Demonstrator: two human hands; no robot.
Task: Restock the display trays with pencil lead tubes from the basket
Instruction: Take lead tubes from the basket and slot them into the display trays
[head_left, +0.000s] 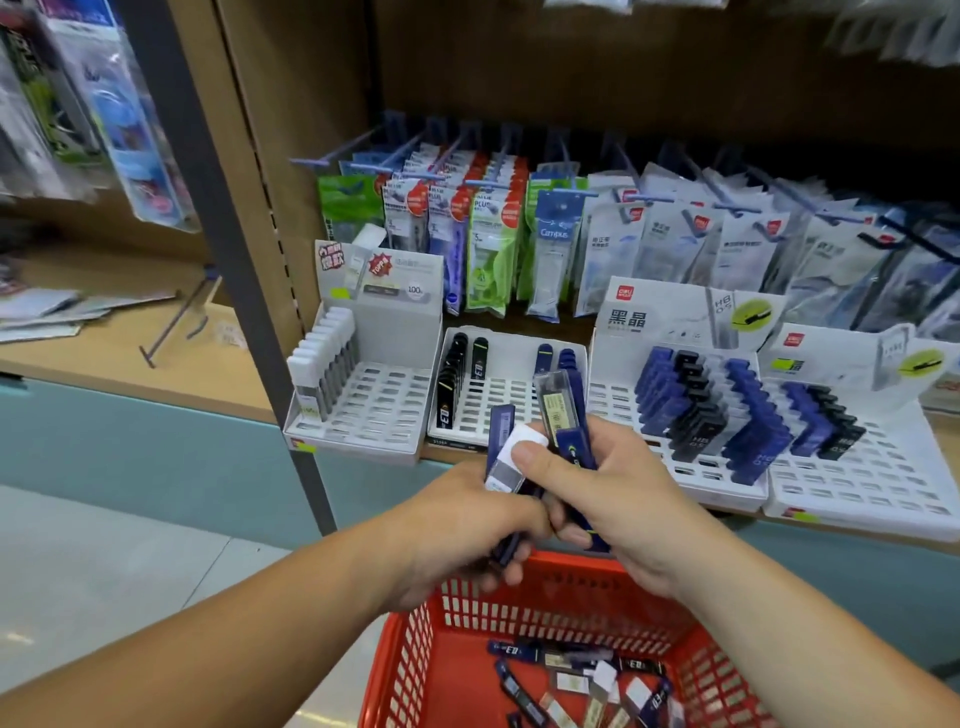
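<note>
both hands clamped on lead tubes above the red basket

left hand and right hand grip a bunch of lead tubes; loose tubes lie in the basket, part-filled display trays beyond it.

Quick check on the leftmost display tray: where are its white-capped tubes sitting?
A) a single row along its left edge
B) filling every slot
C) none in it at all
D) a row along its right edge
A: the white-capped tubes stand in one row along the left edge of the leftmost display tray; the rest of its slots show empty.
</note>
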